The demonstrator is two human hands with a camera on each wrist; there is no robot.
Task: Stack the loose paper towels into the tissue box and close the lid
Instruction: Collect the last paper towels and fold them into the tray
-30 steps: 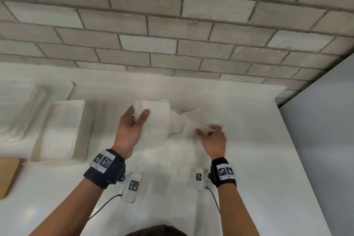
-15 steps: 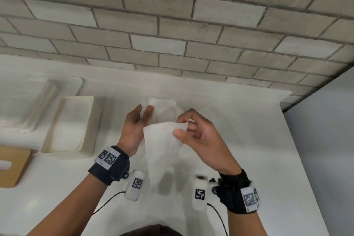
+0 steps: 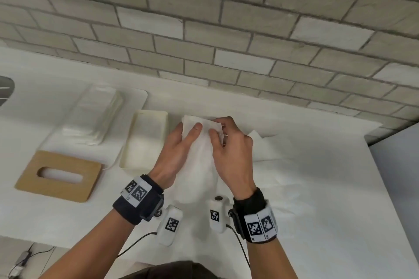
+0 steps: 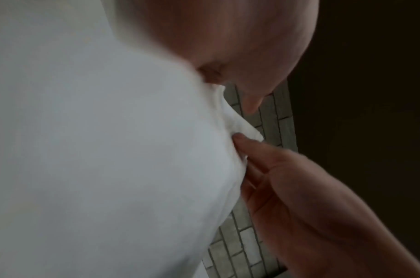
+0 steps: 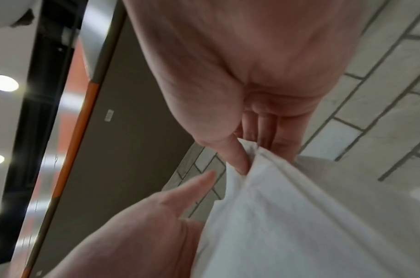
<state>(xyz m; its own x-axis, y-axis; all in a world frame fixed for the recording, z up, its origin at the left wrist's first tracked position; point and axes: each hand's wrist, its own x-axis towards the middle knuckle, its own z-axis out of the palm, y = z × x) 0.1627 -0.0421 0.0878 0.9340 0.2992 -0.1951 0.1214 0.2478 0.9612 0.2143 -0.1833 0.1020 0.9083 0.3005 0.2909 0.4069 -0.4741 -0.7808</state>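
Both hands hold white paper towels [image 3: 199, 152] upright above the table, just right of the open cream tissue box [image 3: 145, 138]. My left hand [image 3: 188, 130] grips the top left edge with its thumb on the near face. At the top right corner my right hand [image 3: 218, 127] pinches the sheet between thumb and fingers. The right wrist view shows that pinch on the towel [image 5: 299, 216]. In the left wrist view the towel [image 4: 85, 150] fills most of the picture. The wooden lid [image 3: 59, 174] with its oval slot lies flat, left of the box.
A plastic-wrapped stack of tissues [image 3: 90, 118] lies on a white tray [image 3: 138, 97] behind the lid. More loose towels [image 3: 265, 142] lie on the white table to the right of my hands. A brick wall [image 3: 204, 29] runs along the back.
My right hand lifted a towel off the table and brought it against the one in my left hand. Both hands now sit closer to the box, and the wooden lid has come into view.
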